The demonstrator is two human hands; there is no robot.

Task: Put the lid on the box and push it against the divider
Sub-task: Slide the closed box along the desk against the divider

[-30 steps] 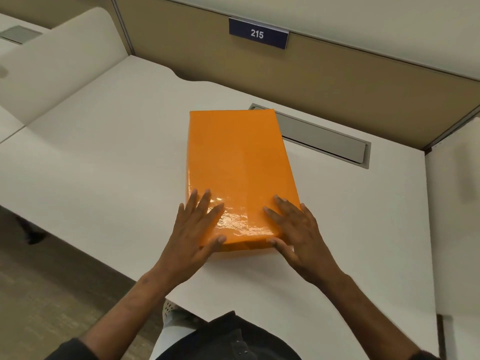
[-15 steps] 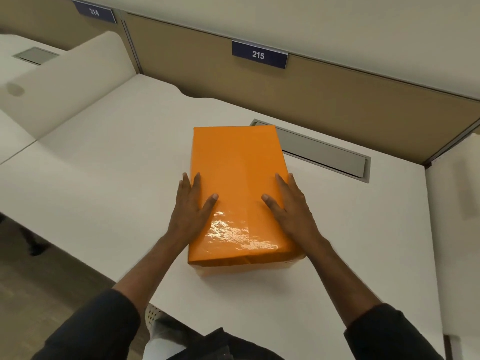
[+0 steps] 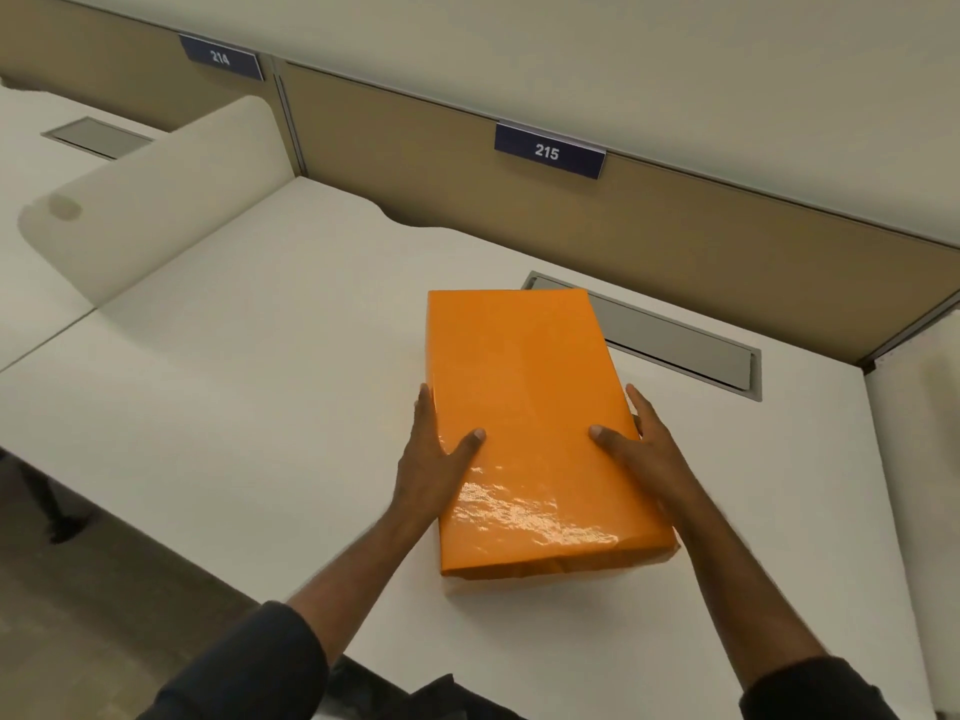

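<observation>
A glossy orange box (image 3: 524,387) with its lid on lies lengthwise on the white desk (image 3: 249,387). My left hand (image 3: 434,459) clasps its left side, thumb on the lid and fingers down the wall. My right hand (image 3: 641,449) grips the right side the same way. The box's far end reaches the grey cable tray (image 3: 675,337), short of the tan divider (image 3: 649,241) that runs along the back of the desk. The lower part of the box is hidden under the lid.
A number plate reading 215 (image 3: 548,150) hangs on the divider. A white side screen (image 3: 156,194) stands at the left, another desk panel (image 3: 924,459) at the right. The desk's front edge runs below my forearms.
My hands slid from the near end of the lid forward to its two long sides. The box now lies farther from me, closer to the divider.
</observation>
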